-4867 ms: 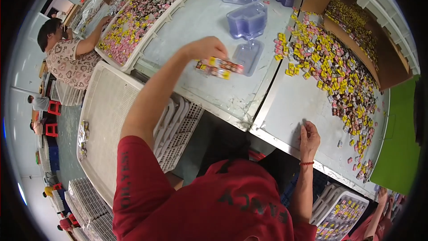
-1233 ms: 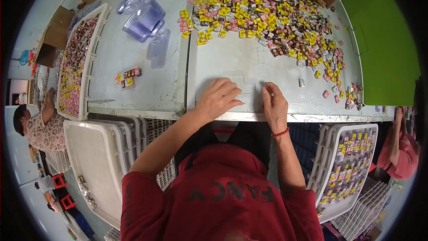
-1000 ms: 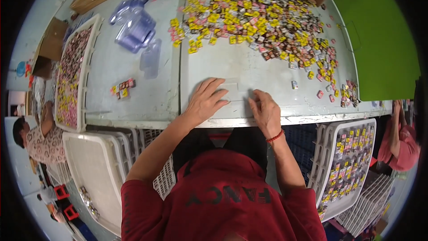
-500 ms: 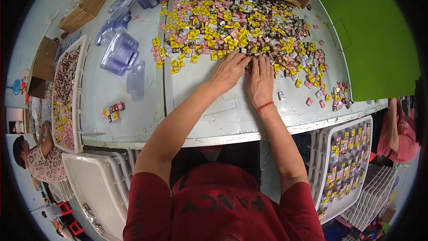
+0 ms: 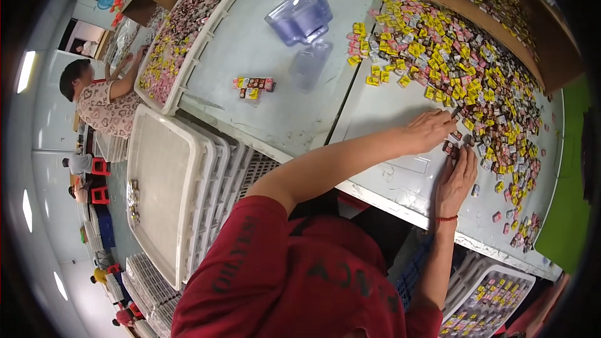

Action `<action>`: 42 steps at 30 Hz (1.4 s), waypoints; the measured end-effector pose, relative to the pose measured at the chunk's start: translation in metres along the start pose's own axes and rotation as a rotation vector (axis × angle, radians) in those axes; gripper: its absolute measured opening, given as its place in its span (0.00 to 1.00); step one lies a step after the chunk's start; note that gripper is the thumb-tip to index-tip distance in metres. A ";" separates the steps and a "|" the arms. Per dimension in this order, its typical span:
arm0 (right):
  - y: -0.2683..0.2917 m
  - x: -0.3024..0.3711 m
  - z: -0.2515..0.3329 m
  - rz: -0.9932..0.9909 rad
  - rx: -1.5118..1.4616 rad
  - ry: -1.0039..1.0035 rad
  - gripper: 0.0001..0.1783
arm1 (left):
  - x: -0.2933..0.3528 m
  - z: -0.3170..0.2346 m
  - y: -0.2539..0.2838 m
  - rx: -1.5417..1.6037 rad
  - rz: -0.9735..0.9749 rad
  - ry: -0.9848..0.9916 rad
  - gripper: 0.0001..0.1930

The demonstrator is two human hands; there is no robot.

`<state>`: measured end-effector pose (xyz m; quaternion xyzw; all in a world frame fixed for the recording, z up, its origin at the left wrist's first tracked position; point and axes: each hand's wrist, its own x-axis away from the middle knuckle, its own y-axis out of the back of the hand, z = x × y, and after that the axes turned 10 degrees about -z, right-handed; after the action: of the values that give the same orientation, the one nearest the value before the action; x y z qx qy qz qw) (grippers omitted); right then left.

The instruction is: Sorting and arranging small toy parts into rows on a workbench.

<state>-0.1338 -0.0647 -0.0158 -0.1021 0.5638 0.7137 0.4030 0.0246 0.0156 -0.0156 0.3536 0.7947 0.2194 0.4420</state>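
Note:
A wide heap of small block-shaped pieces (image 5: pixel 463 56) in yellow, pink, brown and white lies on the pale table (image 5: pixel 369 131). At the heap's near edge my left hand (image 5: pixel 431 130) has its fingers bent and drawn together; what lies between its fingertips is too small to make out. My right hand (image 5: pixel 458 178), a red bracelet at the wrist, closes its fingers around a short row of brown blocks (image 5: pixel 449 149) on the tabletop. Farther left, a small cluster of joined blocks (image 5: pixel 253 86) rests apart from the heap.
Clear plastic trays (image 5: pixel 300 15) lie behind the cluster. A cardboard box (image 5: pixel 488 9) of blocks stands behind the heap, beside a green panel (image 5: pixel 570 213). At left are a full white crate (image 5: pixel 210 22), stacked white trays (image 5: pixel 166 188) and another person (image 5: pixel 103 97). A filled tray (image 5: pixel 488 294) stands below right.
The view has swung left, so the table appears farther right and tilted. My hands have moved slightly apart, and the brown row now shows between them.

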 end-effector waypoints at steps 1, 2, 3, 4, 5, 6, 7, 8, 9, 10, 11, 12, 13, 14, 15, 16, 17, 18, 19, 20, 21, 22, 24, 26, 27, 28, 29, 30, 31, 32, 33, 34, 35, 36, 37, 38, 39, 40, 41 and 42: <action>0.000 0.000 0.000 -0.001 -0.002 0.001 0.19 | 0.002 0.001 0.002 0.038 0.034 0.085 0.09; 0.002 -0.002 0.000 -0.002 -0.002 0.012 0.19 | 0.003 0.002 0.002 0.079 0.067 0.168 0.07; 0.003 -0.002 0.001 -0.003 -0.002 0.025 0.18 | 0.004 0.002 0.003 0.081 0.066 0.167 0.07; 0.005 -0.001 0.001 -0.004 0.001 0.026 0.18 | 0.005 0.002 0.003 0.094 0.014 0.110 0.05; 0.007 0.001 0.000 0.022 -0.043 0.006 0.17 | 0.006 0.001 0.003 0.110 -0.040 0.050 0.04; 0.010 0.002 -0.001 0.048 -0.083 -0.015 0.17 | 0.006 0.001 0.002 0.117 -0.043 0.046 0.04; 0.012 0.003 -0.001 0.046 -0.071 -0.015 0.17 | 0.007 0.001 0.001 0.130 -0.052 0.017 0.04; 0.014 0.005 0.000 0.026 -0.064 -0.034 0.17 | 0.006 0.000 -0.001 0.152 -0.060 -0.018 0.04; 0.018 0.008 -0.001 0.006 -0.051 -0.055 0.18 | 0.005 0.001 0.000 0.124 0.016 -0.012 0.06; 0.015 0.013 -0.001 -0.029 -0.014 -0.070 0.19 | 0.006 0.006 0.003 0.099 0.094 -0.012 0.07; 0.017 0.012 0.004 -0.022 -0.032 -0.118 0.19 | 0.009 0.007 0.013 0.133 0.068 0.034 0.10; 0.020 0.010 0.010 -0.017 -0.092 -0.145 0.19 | 0.013 0.007 0.028 0.170 0.046 0.082 0.13; 0.018 0.011 0.008 -0.031 -0.100 -0.130 0.17 | 0.013 0.003 0.042 0.195 0.117 0.209 0.15; 0.019 0.006 0.011 0.006 -0.146 -0.120 0.15 | 0.019 0.010 0.052 0.080 0.104 0.132 0.15; 0.016 0.007 0.011 -0.023 -0.127 -0.078 0.15 | 0.024 0.013 0.058 0.137 0.139 0.209 0.15; 0.018 0.006 0.012 -0.025 -0.150 -0.103 0.15 | 0.024 0.014 0.063 0.185 0.174 0.291 0.14; 0.020 0.006 0.011 -0.028 -0.178 -0.127 0.15 | 0.021 0.009 0.065 0.212 0.192 0.275 0.14; 0.022 0.007 0.007 -0.029 -0.158 -0.144 0.15 | 0.017 0.003 0.069 0.194 0.183 0.294 0.14; 0.023 0.009 0.003 -0.070 -0.122 -0.131 0.15 | 0.016 0.000 0.070 0.172 0.171 0.318 0.14; 0.024 0.009 0.003 -0.110 -0.100 -0.107 0.15 | 0.018 0.002 0.071 0.186 0.140 0.315 0.11; 0.028 0.009 0.002 -0.107 -0.101 -0.109 0.15 | 0.021 0.003 0.074 0.185 0.142 0.319 0.11; 0.033 0.009 0.001 -0.090 -0.112 -0.148 0.15 | 0.025 0.005 0.078 0.175 0.131 0.362 0.11; 0.039 0.011 0.003 -0.083 -0.129 -0.179 0.13 | 0.035 0.005 0.086 0.159 0.126 0.417 0.11; 0.048 0.017 0.017 -0.005 -0.199 -0.283 0.12 | 0.046 -0.003 0.093 0.096 0.139 0.402 0.10; 0.052 0.020 0.025 0.067 -0.263 -0.387 0.11 | 0.047 -0.009 0.094 0.099 0.143 0.404 0.10; 0.054 0.020 0.033 0.086 -0.229 -0.334 0.12 | 0.046 -0.016 0.096 0.107 0.161 0.402 0.09; 0.050 0.021 0.041 0.089 -0.232 -0.285 0.13 | 0.046 -0.020 0.098 0.108 0.174 0.405 0.08; 0.050 0.020 0.052 0.119 -0.225 -0.289 0.14 | 0.047 -0.021 0.097 0.104 0.171 0.408 0.08; 0.049 0.018 0.062 0.149 -0.218 -0.291 0.15 | 0.049 -0.020 0.096 0.055 0.189 0.401 0.09; 0.043 0.019 0.067 0.177 -0.207 -0.254 0.18 | 0.051 -0.018 0.096 0.005 0.205 0.395 0.10; 0.039 0.020 0.070 0.178 -0.221 -0.243 0.18 | 0.055 -0.018 0.095 -0.008 0.196 0.402 0.10; 0.036 0.020 0.074 0.150 -0.209 -0.203 0.19 | 0.061 -0.020 0.093 -0.080 0.189 0.474 0.12; 0.030 0.020 0.079 0.121 -0.206 -0.164 0.20 | 0.065 -0.021 0.093 -0.159 0.182 0.550 0.15; 0.032 0.019 0.083 0.142 -0.208 -0.188 0.22 | 0.062 -0.029 0.098 -0.145 0.253 0.660 0.21; 0.031 0.023 0.083 0.140 -0.211 -0.222 0.23 | 0.065 -0.032 0.098 -0.074 0.230 0.731 0.22; 0.033 0.026 0.083 0.168 -0.222 -0.256 0.25 | 0.071 -0.035 0.091 -0.021 0.184 0.817 0.24; 0.033 0.031 0.080 0.152 -0.200 -0.231 0.27 | 0.077 -0.039 0.086 0.069 0.161 0.835 0.27; 0.032 0.035 0.078 0.153 -0.211 -0.208 0.29 | 0.081 -0.044 0.082 0.187 0.152 0.895 0.27; 0.034 0.033 0.082 0.185 -0.157 -0.195 0.29 | 0.080 -0.053 0.082 0.297 0.120 0.957 0.25; 0.032 0.033 0.081 0.198 -0.161 -0.199 0.28 | 0.074 -0.066 0.091 0.420 0.114 1.043 0.24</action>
<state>-0.1523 0.0215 0.0148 -0.0068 0.4695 0.7992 0.3752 -0.0256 0.1289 0.0380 0.3209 0.9142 0.2258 -0.1015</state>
